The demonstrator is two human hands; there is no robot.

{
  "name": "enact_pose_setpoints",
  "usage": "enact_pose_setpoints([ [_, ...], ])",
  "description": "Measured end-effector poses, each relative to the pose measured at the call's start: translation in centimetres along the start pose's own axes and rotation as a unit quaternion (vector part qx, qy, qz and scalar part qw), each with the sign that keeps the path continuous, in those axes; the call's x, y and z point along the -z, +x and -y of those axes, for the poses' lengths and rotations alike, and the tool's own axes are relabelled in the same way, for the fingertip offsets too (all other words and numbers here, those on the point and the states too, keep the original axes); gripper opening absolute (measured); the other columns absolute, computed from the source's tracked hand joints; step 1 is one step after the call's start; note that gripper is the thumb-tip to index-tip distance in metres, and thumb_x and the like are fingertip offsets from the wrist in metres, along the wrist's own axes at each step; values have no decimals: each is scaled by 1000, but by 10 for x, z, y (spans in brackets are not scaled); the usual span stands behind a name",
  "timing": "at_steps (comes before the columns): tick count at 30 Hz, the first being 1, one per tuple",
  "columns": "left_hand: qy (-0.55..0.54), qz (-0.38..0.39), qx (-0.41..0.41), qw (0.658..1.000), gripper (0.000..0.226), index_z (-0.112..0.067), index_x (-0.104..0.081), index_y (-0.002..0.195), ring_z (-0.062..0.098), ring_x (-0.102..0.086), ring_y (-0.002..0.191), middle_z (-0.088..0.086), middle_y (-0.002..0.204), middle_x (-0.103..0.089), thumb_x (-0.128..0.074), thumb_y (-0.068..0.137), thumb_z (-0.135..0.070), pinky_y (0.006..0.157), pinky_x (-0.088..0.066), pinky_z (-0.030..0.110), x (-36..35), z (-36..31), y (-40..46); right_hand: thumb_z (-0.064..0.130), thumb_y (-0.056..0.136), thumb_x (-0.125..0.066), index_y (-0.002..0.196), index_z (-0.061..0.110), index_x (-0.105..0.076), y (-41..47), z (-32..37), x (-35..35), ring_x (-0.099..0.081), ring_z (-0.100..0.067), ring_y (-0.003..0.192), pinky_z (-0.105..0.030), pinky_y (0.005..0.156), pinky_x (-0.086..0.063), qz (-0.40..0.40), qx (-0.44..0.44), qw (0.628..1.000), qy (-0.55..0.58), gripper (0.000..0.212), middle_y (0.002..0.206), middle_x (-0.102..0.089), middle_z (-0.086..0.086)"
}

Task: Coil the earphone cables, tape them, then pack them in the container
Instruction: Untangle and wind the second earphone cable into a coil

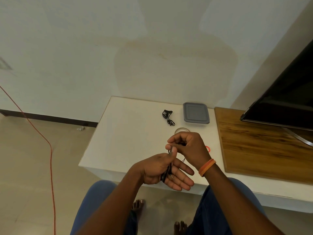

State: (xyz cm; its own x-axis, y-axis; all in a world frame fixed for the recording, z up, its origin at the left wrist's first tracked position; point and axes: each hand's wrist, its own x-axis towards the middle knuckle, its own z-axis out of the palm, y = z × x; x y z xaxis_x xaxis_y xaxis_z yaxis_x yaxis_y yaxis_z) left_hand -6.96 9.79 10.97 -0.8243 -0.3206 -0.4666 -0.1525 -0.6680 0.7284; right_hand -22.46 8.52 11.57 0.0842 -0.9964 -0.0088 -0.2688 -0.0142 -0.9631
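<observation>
Cable (166,173), black, lying across our left hand (162,172): palm up, fingers extended, thumb pinning the strands. Our right hand (187,146), curled, pinches the cable's upper end just above the left thumb. Second cable (168,117), coiled, rests near the surface's (132,133) far edge, beside a lidded container (196,114). Tape roll (182,129) shows partly behind the right hand.

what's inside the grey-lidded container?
Can't tell. The container sits on the white table with its grey lid on, covering the contents. One coiled earphone cable lies on the table to its left, outside it.
</observation>
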Motion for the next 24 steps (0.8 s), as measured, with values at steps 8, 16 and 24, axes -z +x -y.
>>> enact_pose_setpoints([
  [8, -85, -148, -48, 984, 78, -1, -59, 125, 32, -69, 106, 22, 113, -70, -24, 95, -64, 85, -59, 39, 5, 3, 9, 21, 84, -72, 78, 16, -66, -2, -7, -7, -58, -5, 74, -8, 64, -44, -176, 6, 975, -134, 10, 79, -63, 4],
  [16, -147, -260, -126, 946, 72, -2, -68, 100, 21, -72, 84, 14, 91, -73, -24, 98, -59, 73, -54, 32, 18, 9, 14, 45, 76, -60, 87, 30, -65, -24, -7, -26, -59, -8, 77, -37, 74, -54, 37, 46, 960, -273, 20, 83, -60, 13],
  [24, -199, -269, -153, 930, 77, 4, -63, 120, 32, -68, 103, 25, 116, -68, -25, 97, -59, 86, -58, 38, 25, 8, 15, 9, 83, -62, 86, 16, -74, -22, -6, -29, -64, -8, 81, -26, 76, -54, 61, 99, 963, -241, 14, 90, -73, 4],
])
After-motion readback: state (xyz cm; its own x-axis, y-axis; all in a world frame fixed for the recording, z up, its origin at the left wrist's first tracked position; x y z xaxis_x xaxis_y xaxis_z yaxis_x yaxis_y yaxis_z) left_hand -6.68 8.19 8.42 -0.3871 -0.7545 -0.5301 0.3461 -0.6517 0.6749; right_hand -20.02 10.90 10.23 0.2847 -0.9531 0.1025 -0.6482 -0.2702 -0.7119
